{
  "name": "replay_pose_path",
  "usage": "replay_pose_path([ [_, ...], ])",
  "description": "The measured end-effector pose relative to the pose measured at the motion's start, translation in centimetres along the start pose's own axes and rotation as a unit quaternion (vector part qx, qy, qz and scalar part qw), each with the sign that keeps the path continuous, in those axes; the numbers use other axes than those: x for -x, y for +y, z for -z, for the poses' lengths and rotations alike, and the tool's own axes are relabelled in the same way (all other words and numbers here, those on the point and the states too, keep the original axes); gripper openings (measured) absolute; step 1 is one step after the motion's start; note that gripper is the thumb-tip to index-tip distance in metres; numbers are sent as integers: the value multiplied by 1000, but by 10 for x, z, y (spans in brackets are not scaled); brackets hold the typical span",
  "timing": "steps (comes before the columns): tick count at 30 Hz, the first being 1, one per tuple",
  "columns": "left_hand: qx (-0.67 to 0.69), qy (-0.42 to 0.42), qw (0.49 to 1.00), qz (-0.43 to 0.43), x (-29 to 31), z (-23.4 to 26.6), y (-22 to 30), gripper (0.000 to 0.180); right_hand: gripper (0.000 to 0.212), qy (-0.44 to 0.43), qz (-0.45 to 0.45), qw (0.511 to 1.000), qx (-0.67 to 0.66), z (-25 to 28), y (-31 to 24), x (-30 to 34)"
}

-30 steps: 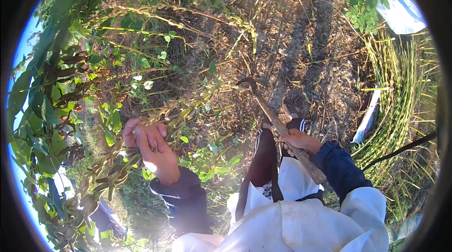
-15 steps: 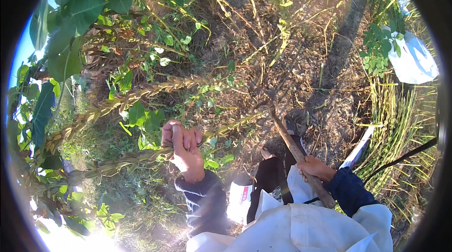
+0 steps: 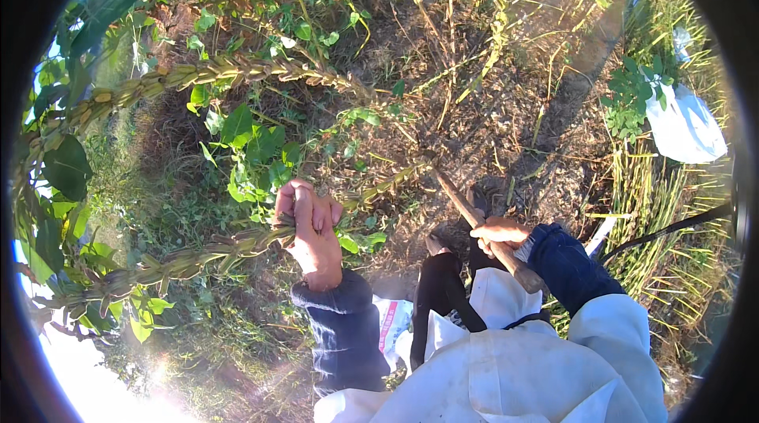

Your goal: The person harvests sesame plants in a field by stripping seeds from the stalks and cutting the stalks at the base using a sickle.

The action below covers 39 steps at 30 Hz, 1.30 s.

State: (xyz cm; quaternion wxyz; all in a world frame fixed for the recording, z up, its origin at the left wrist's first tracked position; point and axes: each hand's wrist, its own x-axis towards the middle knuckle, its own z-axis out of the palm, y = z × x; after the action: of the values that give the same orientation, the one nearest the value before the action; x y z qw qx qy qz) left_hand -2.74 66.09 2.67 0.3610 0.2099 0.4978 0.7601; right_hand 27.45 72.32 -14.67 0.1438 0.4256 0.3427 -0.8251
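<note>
My left hand [image 3: 308,233] is closed round a podded plant stalk [image 3: 207,255], which looks like sesame. The stalk leans from the ground near the middle toward the lower left, its pods packed along its length. In my right hand [image 3: 504,233] is a wooden-handled tool [image 3: 457,198]. Its far end meets the foot of the stalk; the head is too small and dark to make out its shape. A second podded stalk [image 3: 213,71] arches beyond my left hand, apart from it.
Cut stalks [image 3: 648,225] lie in a thick pile at the right, beside a white bag [image 3: 686,122]. Leafy vines [image 3: 257,138] grow beyond my left hand. Another printed white bag [image 3: 393,324] is near my legs. Thin standing stems [image 3: 494,35] rise at the far side.
My right hand and the tool have shifted up and slightly left, with the tool's far end nearer the stalk's foot. My left hand keeps its hold. The view has tilted a little.
</note>
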Motion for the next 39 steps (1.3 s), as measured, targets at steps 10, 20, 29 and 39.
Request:
replay_pose_path([
  [10, 32, -25, 999, -32, 11, 11, 10, 10, 16, 174, -49, 979, -91, -84, 74, 248],
  [20, -5, -54, 997, -62, -48, -4, 18, 9, 21, 242, 78, 962, -103, -100, 75, 226],
  [29, -99, -8, 987, -127, -125, -34, -8, 60, 20, 199, 104, 973, -48, -28, -6, 125],
  [39, -180, 38, 966, -183, -145, -88, -1, 37, 20, 135, 61, 988, -47, 38, -92, -4],
])
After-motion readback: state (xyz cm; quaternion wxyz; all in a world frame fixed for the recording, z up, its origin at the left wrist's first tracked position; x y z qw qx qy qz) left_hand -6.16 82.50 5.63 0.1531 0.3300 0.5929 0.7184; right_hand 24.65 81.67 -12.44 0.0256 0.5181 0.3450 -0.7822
